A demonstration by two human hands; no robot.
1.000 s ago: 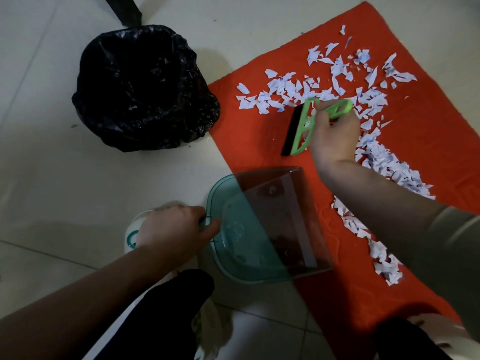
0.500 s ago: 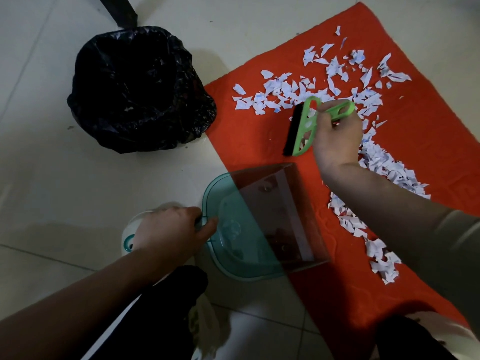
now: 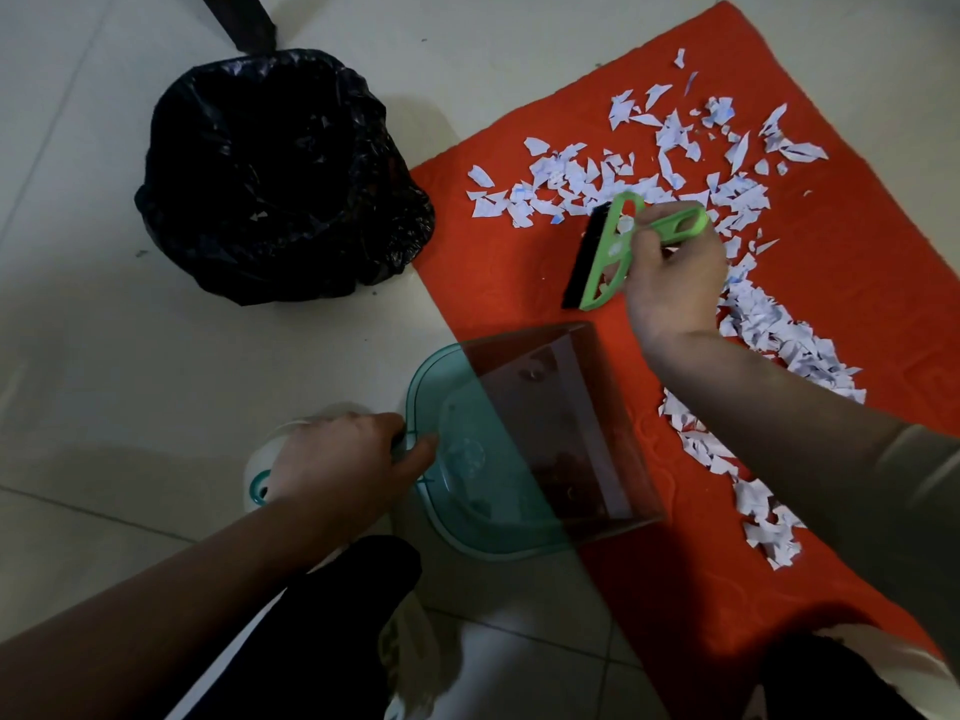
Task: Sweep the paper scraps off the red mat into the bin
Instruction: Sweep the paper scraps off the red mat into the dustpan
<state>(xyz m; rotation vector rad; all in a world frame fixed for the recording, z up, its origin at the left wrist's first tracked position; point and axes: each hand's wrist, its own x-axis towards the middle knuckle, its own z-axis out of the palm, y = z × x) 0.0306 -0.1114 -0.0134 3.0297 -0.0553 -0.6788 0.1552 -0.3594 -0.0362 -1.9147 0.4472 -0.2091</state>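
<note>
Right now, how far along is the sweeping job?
Barely begun. Done: nothing clearly; the dustpan shows no paper inside. In hand: the left hand holds the dustpan handle with its lip on the red mat, and the right hand grips the green brush beside the paper scraps. Left: practically all scraps lie across the mat; the bin looks too dark to judge.

We look down on a floor [image 3: 104, 356] of large, pale cream tiles with a slight gloss, where soft, dim light leaves grey shadows and dull reflections at the near left. Thin dark grout lines [image 3: 130, 517] cross it, one running along the near left and another slanting away at the far left. At the far edge, left of centre, we see a dark furniture leg [image 3: 244, 20] standing on the tiles.
</note>
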